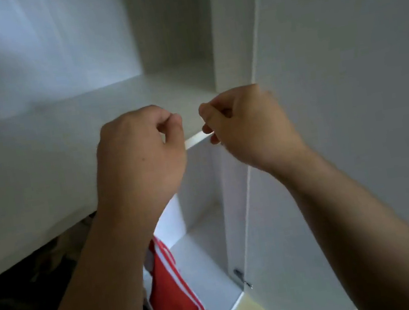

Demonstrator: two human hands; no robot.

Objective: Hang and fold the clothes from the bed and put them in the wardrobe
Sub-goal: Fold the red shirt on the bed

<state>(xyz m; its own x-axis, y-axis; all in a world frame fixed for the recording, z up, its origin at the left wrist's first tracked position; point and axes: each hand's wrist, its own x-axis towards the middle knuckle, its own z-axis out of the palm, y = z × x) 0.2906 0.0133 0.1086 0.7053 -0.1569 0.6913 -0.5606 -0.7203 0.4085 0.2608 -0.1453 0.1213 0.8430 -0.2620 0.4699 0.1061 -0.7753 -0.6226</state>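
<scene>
Wardrobe (pixel 222 32): white, open, upper shelf (pixel 121 101) bare where visible.
Red garment (pixel 168 282), white stripes: already inside, in the lower compartment; hung or laid cannot be told.
Dark patterned cloth (pixel 52 260): under the shelf at left, apparently also stowed.
Left hand (pixel 141 148): raised before the shelf edge, fingers curled, nothing seen in it.
Right hand (pixel 244 125): likewise, fingertips pinched together on nothing visible.
Bed: out of view, so the remaining clothes cannot be counted.
Judgement: task partly done.
</scene>
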